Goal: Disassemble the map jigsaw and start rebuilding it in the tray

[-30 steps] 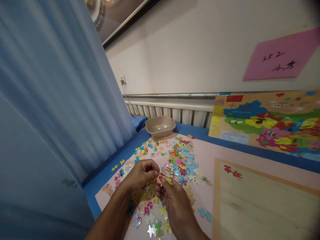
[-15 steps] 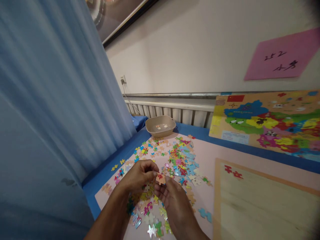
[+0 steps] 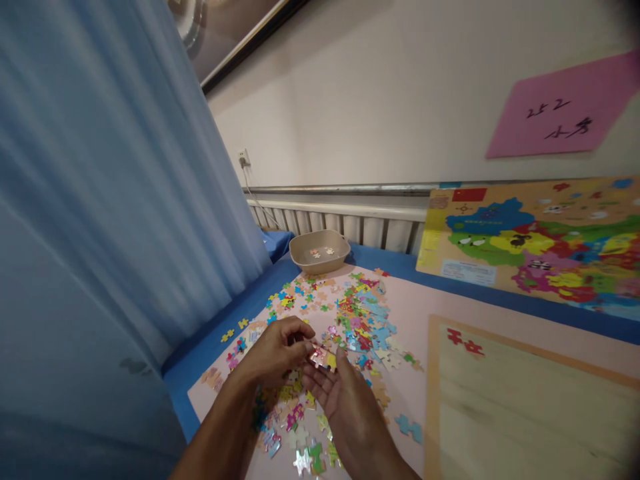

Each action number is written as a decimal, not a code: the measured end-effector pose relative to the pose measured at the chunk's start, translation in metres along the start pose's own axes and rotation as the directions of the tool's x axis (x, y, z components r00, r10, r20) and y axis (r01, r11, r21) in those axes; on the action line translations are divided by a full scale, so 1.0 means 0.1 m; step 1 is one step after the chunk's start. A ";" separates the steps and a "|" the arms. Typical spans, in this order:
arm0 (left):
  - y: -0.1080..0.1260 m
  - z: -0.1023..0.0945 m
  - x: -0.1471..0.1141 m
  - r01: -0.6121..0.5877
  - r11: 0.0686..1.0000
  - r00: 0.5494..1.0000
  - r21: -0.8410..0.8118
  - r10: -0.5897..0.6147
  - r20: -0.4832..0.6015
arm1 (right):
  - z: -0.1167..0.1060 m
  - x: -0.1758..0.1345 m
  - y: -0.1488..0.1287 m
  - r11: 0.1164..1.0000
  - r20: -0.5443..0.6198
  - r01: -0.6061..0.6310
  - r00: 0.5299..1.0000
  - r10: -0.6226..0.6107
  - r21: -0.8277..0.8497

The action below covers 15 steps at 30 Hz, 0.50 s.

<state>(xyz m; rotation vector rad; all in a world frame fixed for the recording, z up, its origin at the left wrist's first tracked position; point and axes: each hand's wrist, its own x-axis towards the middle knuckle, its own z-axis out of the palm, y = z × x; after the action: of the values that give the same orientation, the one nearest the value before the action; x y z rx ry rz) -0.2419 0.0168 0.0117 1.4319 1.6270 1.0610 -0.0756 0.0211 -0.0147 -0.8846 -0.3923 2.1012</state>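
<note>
My left hand (image 3: 283,350) is closed in a pinch on the left edge of a small glossy puzzle piece (image 3: 321,358). Light glares off its face, which looks orange with a yellow patch at the right. My right hand (image 3: 345,403) is turned palm up with its fingers under the piece and the thumb by its right edge; the exact contact is hard to see. Around and below both hands lie many loose puzzle pieces (image 3: 363,323) in mixed colours on a pink sheet (image 3: 407,300).
To the right lies a puzzle frame board (image 3: 520,407) with two red pieces (image 3: 465,342) at its upper left corner. A colourful map picture (image 3: 535,243) leans on the wall. At the back stands a beige basin (image 3: 320,260) holding a few pieces. A blue curtain (image 3: 115,180) hangs at left.
The piece between my hands has tilted, so its red character no longer shows and its surface glares. My right hand has shifted slightly left, its thumb now more upright.
</note>
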 end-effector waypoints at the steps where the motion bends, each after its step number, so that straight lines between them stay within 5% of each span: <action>1: 0.03 -0.01 -0.01 -0.065 0.996 0.998 0.057 0.067 -0.022 | 0.00 0.00 0.00 1.000 0.008 0.002 1.000 -0.002 -0.004; 6: 0.24 0.02 -0.08 -0.346 0.898 0.938 0.271 0.323 0.128 | -0.02 -0.01 0.01 0.999 0.093 0.040 0.995 -0.042 0.025; 15: 0.12 0.17 -0.08 -0.478 0.814 0.878 0.330 0.446 0.173 | -0.02 -0.04 -0.03 0.998 0.208 0.051 0.977 -0.055 0.021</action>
<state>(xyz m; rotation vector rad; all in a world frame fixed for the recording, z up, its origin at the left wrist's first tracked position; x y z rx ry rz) -0.2206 0.0113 0.0162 2.1783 1.4963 0.9595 -0.0707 0.0200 -0.0126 -0.6390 -0.5025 2.1512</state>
